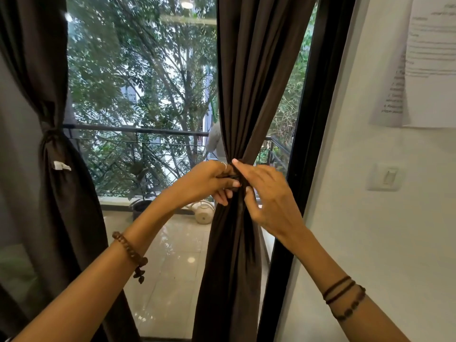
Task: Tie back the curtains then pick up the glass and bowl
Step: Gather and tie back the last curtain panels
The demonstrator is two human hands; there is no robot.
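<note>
Dark brown fabric curtain on the right (246, 95) is bunched at mid-height w/ a matching tie band (238, 177). Left hand (209, 181) pinches the band; right hand (266, 193) grips the gathered folds, fingers curled. Second brown curtain (49, 144) at left is already tied. Glossy tiled floor (172, 267), white wall (370, 218) w/ light switch (385, 177).

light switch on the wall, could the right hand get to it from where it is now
Probably yes. The switch sits on bare wall just right of the right hand, with only the black door frame between them. But that hand's fingers are busy at the curtain tie, so it must let go first.
</note>
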